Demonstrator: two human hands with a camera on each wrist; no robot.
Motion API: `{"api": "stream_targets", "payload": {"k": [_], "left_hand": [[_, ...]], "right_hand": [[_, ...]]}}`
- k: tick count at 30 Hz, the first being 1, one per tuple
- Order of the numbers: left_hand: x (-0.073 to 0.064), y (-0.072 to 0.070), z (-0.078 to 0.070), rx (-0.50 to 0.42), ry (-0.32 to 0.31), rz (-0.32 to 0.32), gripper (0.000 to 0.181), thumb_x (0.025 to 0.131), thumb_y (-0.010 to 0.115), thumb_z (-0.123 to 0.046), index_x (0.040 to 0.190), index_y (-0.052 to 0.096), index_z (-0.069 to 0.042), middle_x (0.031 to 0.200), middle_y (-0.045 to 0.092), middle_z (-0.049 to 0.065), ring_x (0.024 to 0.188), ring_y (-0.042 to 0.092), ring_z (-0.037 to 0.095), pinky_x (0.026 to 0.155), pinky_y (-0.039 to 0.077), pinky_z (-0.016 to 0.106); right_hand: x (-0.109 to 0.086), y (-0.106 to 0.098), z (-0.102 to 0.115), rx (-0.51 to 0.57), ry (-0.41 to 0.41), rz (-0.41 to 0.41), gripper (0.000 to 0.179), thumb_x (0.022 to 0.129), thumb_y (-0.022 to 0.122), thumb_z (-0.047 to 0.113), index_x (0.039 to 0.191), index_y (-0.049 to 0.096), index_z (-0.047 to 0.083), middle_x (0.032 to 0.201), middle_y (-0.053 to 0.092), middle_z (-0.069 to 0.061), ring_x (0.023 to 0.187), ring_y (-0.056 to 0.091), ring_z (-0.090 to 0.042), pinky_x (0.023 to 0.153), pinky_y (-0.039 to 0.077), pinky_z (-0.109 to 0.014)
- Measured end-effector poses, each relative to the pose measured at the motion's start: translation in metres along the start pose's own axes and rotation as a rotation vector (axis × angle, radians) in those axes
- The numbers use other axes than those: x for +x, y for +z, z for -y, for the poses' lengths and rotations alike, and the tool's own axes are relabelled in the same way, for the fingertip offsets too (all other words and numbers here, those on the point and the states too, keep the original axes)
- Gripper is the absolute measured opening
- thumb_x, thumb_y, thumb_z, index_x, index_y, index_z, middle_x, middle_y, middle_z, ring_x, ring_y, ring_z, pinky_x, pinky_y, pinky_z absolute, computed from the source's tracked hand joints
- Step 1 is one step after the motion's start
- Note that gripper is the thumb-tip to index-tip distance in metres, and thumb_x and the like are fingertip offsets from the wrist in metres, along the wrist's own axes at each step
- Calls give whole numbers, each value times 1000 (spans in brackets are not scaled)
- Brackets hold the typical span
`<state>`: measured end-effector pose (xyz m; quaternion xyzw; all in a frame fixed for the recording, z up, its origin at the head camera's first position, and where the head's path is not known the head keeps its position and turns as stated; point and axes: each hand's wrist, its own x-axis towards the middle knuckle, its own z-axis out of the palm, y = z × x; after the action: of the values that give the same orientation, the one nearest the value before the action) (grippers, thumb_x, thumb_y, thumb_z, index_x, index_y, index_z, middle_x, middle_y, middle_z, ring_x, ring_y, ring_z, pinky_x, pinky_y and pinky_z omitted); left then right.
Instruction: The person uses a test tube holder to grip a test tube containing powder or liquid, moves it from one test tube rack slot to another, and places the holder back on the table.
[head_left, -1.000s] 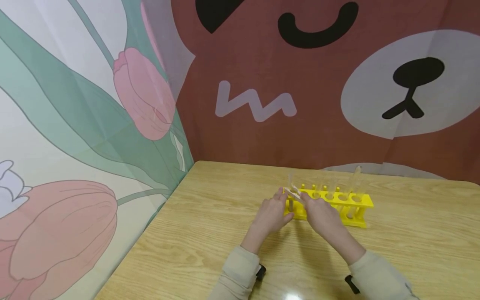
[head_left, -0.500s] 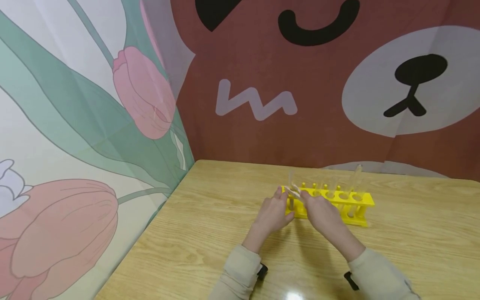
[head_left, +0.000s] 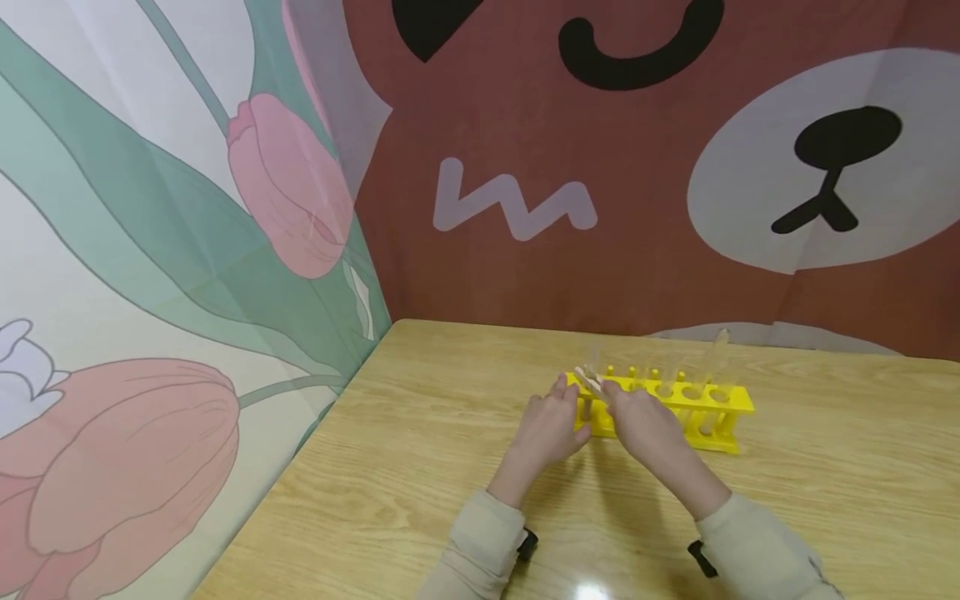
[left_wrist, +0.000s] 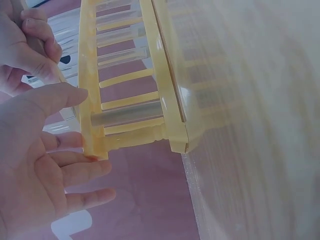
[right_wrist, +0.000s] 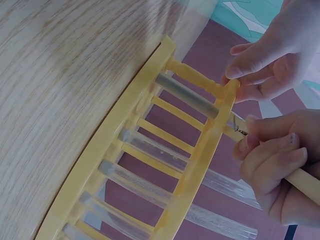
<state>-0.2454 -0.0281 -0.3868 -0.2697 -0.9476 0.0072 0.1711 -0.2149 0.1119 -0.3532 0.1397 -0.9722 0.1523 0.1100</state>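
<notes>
A yellow test tube rack [head_left: 738,400] stands on the table, holding several clear test tubes. At its left end sits a tube with grey contents [right_wrist: 187,95]. My left hand [head_left: 549,425] holds that end of the rack, thumb on one side of the upper plate and fingers on the other, as the left wrist view shows. My right hand [head_left: 647,429] grips a wooden test tube clamp [right_wrist: 302,182] with a metal spring. The clamp's jaws are at the grey tube, just above the upper plate. Fingers partly hide whether they close around it.
A tilted test tube [head_left: 716,354] sticks up higher than the others toward the rack's right end. Short yellow pegs [head_left: 632,372] line the rack's back. The wooden table [head_left: 420,400] meets a printed cloth backdrop [head_left: 600,275] behind and at the left.
The clamp's front end has turned slightly up and right in the head view. The left tube's top has leaned to the right. Both hands stay nearly in place.
</notes>
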Motion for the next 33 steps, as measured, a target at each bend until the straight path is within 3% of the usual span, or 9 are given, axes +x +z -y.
{"api": "stream_targets", "payload": {"k": [6, 18, 22, 26, 33], "left_hand": [[-1, 0, 0, -6, 1, 4, 55, 81, 61, -41, 117, 54, 0, 125, 48, 20, 100, 57, 20, 72, 48, 33], [-1, 2, -1, -7, -12, 9, 55, 81, 61, -40, 118, 54, 0, 127, 47, 20, 92, 61, 18, 70, 48, 33], [-1, 0, -2, -18, -27, 26, 56, 81, 61, -39, 120, 52, 1, 128, 46, 20, 91, 61, 19, 72, 48, 34], [-2, -1, -2, -28, -32, 34, 56, 82, 61, -38, 121, 51, 1, 128, 45, 20, 95, 60, 19, 73, 48, 35], [-2, -1, -2, -22, -32, 31, 54, 82, 61, -37, 120, 52, 1, 128, 46, 20, 92, 61, 18, 70, 48, 33]], "right_hand": [[-1, 0, 0, 3, -9, 2, 34, 81, 63, 1, 113, 53, -6, 51, 48, -6, 37, 41, -13, 33, 34, -23], [-2, 0, -1, 49, 9, 26, 33, 81, 62, 1, 112, 51, -6, 57, 53, -8, 40, 44, -13, 35, 35, -23], [-2, 0, -1, 68, 20, 34, 27, 82, 61, 2, 105, 49, -4, 58, 51, -8, 42, 45, -14, 35, 35, -24], [-3, 1, -2, 96, 2, 4, 24, 81, 62, 1, 99, 45, -2, 57, 48, -6, 43, 43, -15, 35, 33, -24], [-6, 5, -6, 140, -37, -47, 27, 82, 61, 0, 102, 43, -1, 57, 47, -5, 41, 40, -14, 35, 31, -23]]}}
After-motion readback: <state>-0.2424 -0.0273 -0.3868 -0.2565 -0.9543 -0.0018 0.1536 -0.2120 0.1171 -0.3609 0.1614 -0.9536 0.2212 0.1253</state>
